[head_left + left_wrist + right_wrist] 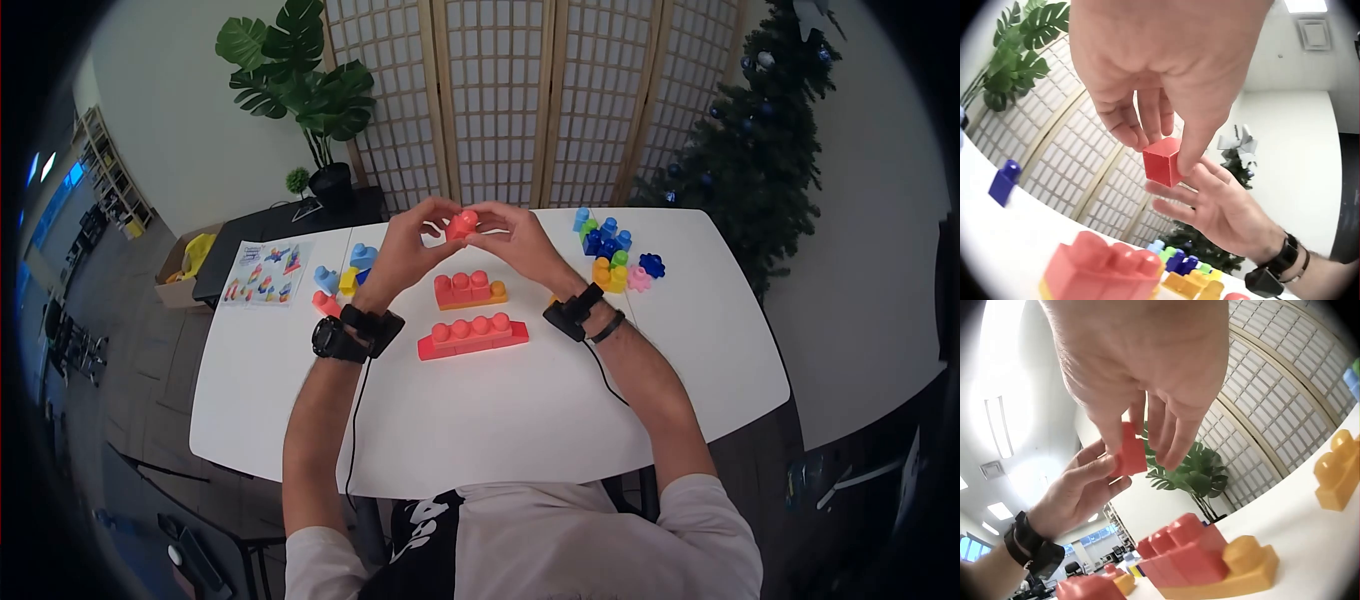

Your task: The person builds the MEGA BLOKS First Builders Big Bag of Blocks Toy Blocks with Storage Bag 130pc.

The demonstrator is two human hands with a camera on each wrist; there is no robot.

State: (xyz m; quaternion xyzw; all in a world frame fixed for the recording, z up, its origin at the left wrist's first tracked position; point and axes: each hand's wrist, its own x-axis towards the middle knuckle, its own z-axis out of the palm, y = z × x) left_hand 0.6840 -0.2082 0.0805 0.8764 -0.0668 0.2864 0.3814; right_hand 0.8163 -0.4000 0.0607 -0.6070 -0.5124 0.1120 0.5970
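Observation:
Above the table, both hands hold one small red block (462, 224) between them. The left hand (410, 250) pinches it between thumb and fingers; in the left wrist view the block's (1163, 162) hollow underside shows. From the other side, the right hand (522, 246) has its thumb and fingers round the block, partly hidden; its thumb lies against the red block (1131, 453) in the right wrist view. Below the hands, a row of red blocks (462, 291) sits on an orange base beside an orange stud. Nearer the person stands a longer red block assembly (472, 342).
Blue, yellow and red blocks (325, 280) lie at the left, partly behind the left forearm. A group of blue, green, orange and pink blocks (608, 245) is at the right. A printed picture sheet (266, 274) lies on the white table's (705, 340) left side.

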